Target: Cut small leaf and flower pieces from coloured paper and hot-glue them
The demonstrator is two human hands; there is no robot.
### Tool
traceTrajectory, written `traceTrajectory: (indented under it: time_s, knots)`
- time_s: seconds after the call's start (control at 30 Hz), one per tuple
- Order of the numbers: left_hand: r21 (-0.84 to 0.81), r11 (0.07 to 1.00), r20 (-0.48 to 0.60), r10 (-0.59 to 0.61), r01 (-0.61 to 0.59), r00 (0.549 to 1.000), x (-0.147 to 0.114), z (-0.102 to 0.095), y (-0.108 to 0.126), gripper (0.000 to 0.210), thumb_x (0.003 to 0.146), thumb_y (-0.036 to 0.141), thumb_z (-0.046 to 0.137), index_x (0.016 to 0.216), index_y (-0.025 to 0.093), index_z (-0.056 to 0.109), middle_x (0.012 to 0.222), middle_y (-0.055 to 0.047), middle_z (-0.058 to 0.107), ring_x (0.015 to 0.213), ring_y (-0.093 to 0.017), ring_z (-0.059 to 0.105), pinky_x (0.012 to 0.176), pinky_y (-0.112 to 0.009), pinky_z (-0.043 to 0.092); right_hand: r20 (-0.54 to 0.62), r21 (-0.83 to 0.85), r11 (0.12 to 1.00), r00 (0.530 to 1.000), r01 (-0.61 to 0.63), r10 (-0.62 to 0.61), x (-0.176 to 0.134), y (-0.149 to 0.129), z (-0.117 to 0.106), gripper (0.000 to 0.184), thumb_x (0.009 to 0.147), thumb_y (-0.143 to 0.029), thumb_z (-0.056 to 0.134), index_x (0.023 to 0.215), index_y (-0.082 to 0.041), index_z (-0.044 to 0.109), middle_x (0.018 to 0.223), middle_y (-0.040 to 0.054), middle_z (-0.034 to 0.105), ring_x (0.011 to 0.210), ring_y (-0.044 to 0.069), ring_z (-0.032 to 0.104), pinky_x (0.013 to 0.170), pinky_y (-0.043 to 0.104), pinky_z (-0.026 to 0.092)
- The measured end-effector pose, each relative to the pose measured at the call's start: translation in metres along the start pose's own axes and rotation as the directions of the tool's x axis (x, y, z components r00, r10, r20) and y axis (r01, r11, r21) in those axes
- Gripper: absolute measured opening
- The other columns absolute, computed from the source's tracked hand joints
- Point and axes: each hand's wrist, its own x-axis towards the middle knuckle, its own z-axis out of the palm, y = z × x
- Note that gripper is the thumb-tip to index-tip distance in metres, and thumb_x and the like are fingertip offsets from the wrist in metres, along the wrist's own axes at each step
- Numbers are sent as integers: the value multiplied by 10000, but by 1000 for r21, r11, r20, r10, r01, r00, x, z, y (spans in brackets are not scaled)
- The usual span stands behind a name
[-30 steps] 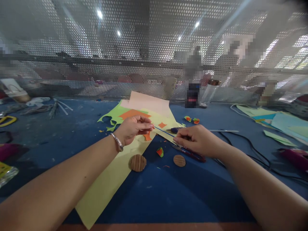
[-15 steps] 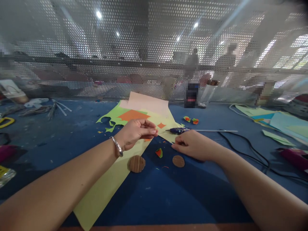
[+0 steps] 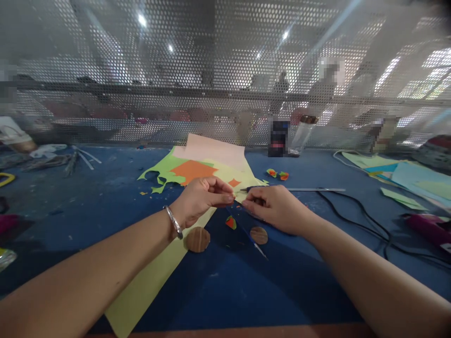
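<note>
My left hand [image 3: 207, 201], with a silver bracelet at the wrist, is closed in a pinch above the papers. A tiny piece shows at its fingertips, too small to name. Close to those fingertips, my right hand [image 3: 271, 206] is closed with its fingers curled; what they hold, if anything, is hidden. A thin blue rod with a pale tip [image 3: 251, 238] slants below the hands. Near it are a small folded orange-and-green paper piece [image 3: 230, 222], a larger brown striped disc [image 3: 198, 239] and a smaller brown disc [image 3: 259, 235].
Yellow paper [image 3: 148, 286], cut green paper [image 3: 158, 164] and orange paper [image 3: 193, 170] lie about the left hand. Two small folded paper pieces [image 3: 277, 174] sit farther back. A pointed tool's pale shaft [image 3: 313, 190], a black cord [image 3: 366, 220] and a glass bottle [image 3: 303, 136] are on the right.
My right hand has moved left and closer to my left fingertips. The thin blue rod now shows slanting below the hands. My left hand keeps its pinch.
</note>
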Motion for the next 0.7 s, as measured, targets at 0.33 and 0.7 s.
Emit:
traceTrajectory:
  time_s: [0.33, 0.7]
  knots:
    - [-48, 999, -6, 21, -21, 1000, -4, 11, 0, 160, 709, 123, 810, 801, 154, 683, 739, 5, 675, 707, -120, 645, 746, -281, 515, -142, 242, 968, 989, 75, -41, -1, -6, 6, 167, 917, -301, 621, 909, -173, 728, 671, -10, 641, 532, 96, 463, 537, 233, 356]
    - [-69, 997, 9, 48, -47, 999, -9, 15, 3, 165, 721, 172, 818, 781, 150, 666, 730, 12, 636, 670, -102, 612, 683, -243, 507, -188, 264, 959, 981, 105, -55, -2, -3, 8, 171, 915, -318, 638, 981, -183, 720, 749, 11, 695, 564, 105, 527, 542, 231, 398]
